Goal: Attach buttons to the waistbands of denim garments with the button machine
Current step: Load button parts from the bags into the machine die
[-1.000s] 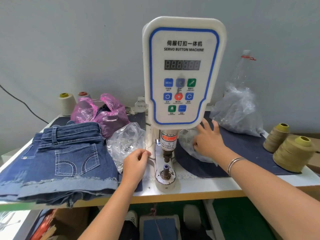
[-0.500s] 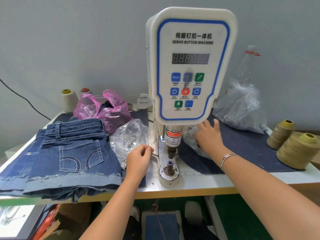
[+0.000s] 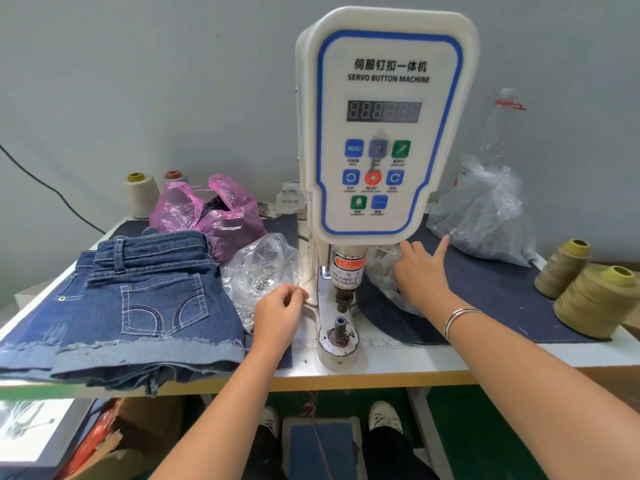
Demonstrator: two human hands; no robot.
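The white servo button machine [image 3: 381, 133] stands mid-table, its lower die [image 3: 338, 332] bare. A stack of denim shorts [image 3: 138, 299] lies to its left, waistband away from me. My left hand [image 3: 280, 306] sits beside the machine's column with fingers curled together, at the edge of a clear bag of small metal parts [image 3: 259, 268]; anything pinched is hidden. My right hand [image 3: 419, 271] reaches into a second clear bag [image 3: 381, 275] right of the machine. Its little finger is stretched out, and its other fingertips are hidden behind the machine head.
A dark denim mat [image 3: 485, 299] covers the table's right side, bearing a large crumpled clear bag [image 3: 485, 216] and two olive thread cones [image 3: 595, 303]. A pink bag [image 3: 207, 209] and pale cones [image 3: 140, 195] stand behind the shorts. A foot pedal [image 3: 320, 448] lies below, between my feet.
My right hand has pushed further into the clear bag, toward the machine head. My left hand stays curled by the column. The view has shifted slightly.
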